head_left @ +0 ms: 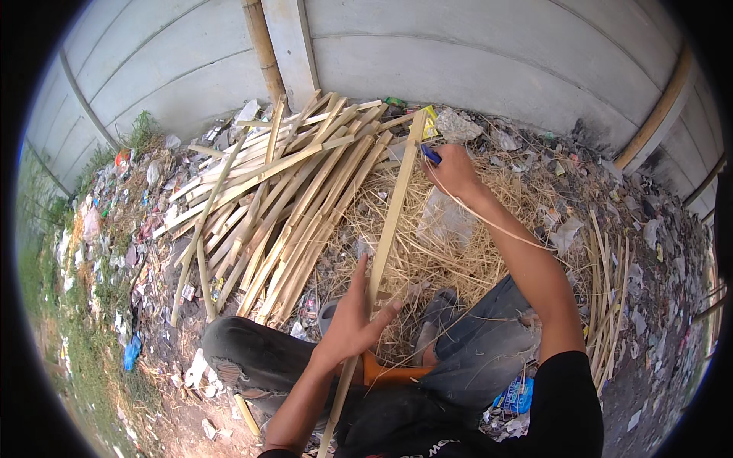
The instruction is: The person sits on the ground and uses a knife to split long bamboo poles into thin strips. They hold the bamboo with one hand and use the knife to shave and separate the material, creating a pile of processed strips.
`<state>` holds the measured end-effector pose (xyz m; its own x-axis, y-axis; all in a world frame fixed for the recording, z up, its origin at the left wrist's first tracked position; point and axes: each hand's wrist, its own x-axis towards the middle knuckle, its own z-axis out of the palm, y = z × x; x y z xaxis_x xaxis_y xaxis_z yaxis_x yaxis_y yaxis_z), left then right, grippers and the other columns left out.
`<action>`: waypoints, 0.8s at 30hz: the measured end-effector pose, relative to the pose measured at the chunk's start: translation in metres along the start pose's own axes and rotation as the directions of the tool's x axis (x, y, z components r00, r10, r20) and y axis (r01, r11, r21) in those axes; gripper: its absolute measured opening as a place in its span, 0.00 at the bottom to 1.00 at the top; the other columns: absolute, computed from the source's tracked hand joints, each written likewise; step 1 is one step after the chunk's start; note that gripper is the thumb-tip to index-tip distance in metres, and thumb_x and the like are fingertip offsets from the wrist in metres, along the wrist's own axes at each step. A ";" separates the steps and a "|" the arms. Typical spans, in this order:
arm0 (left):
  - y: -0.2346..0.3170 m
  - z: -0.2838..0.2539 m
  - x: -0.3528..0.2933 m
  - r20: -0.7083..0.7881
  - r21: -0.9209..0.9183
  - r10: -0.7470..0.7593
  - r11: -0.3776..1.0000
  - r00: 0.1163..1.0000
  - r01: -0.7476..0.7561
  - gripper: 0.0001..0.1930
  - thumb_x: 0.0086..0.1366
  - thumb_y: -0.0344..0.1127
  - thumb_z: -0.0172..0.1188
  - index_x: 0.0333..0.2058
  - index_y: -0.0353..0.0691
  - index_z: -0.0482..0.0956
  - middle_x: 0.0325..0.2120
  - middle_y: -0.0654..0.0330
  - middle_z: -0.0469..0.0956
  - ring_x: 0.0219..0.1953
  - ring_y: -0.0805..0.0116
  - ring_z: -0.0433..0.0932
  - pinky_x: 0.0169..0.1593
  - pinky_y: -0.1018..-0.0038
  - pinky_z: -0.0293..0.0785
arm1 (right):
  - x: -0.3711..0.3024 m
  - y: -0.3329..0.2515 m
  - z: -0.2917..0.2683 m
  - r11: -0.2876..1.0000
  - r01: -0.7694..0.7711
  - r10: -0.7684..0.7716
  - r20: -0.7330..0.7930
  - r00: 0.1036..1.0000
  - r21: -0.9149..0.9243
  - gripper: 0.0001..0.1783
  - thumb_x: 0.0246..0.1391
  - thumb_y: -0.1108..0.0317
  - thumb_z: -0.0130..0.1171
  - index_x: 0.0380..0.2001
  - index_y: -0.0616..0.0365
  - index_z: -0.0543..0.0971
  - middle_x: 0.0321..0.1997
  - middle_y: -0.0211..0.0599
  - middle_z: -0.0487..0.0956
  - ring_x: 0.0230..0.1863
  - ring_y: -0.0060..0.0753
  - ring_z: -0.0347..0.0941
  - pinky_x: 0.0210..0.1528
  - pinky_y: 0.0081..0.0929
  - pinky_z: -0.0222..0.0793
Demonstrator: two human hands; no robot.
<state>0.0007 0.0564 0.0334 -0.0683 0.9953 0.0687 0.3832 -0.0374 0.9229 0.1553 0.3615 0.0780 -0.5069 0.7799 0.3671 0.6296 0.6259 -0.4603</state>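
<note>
A long, pale bamboo strip (393, 214) slants from the litter in front of me down past my lap. My left hand (353, 320) lies against its lower half, index finger stretched forward and thumb spread to the side, the strip passing by the palm. Closed around a blue-handled knife (431, 154), my right hand (456, 172) is at the strip's far end. The knife's blade is mostly hidden at the strip's edge. A thin bamboo shaving (496, 224) trails from beside the right hand along my forearm.
A large pile of split bamboo strips (294, 206) lies front left. Loose shavings (427, 259) cover the ground before my folded legs. Thinner strips (607, 290) lie at the right. Litter and rubble spread around, with a grey panel wall (473, 57) behind.
</note>
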 end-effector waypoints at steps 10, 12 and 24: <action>-0.014 0.002 0.059 -0.264 -0.076 -0.050 0.997 0.963 0.031 0.32 0.74 0.33 0.56 0.71 0.30 0.58 0.55 0.43 0.77 0.48 0.70 0.78 0.53 0.72 0.74 | -0.032 -0.010 -0.003 0.672 -0.501 -0.225 0.796 0.563 0.545 0.16 0.47 0.60 0.73 0.30 0.53 0.75 0.19 0.23 0.68 0.19 0.21 0.63 0.21 0.27 0.58; -0.025 0.004 0.062 -0.330 -0.040 0.027 0.998 0.944 -0.043 0.31 0.73 0.36 0.58 0.71 0.34 0.62 0.41 0.39 0.83 0.35 0.75 0.79 0.42 0.74 0.77 | -0.039 -0.014 0.002 0.817 -0.128 -0.184 0.464 0.866 0.563 0.18 0.48 0.59 0.75 0.32 0.53 0.75 0.20 0.24 0.70 0.21 0.20 0.65 0.23 0.26 0.59; -0.013 0.026 0.059 -0.246 0.008 -0.044 0.999 0.968 0.047 0.30 0.72 0.34 0.59 0.69 0.30 0.63 0.39 0.34 0.83 0.41 0.62 0.86 0.45 0.68 0.79 | -0.025 0.002 0.013 0.840 0.540 -0.532 -0.120 0.838 0.046 0.20 0.46 0.62 0.76 0.45 0.51 0.86 0.49 0.36 0.82 0.40 0.40 0.84 0.38 0.32 0.80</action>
<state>0.0153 0.1178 0.0155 -0.3097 0.9433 0.1192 0.3867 0.0105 0.9222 0.1616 0.3430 0.0580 -0.6894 0.3208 0.6495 0.2283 0.9471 -0.2255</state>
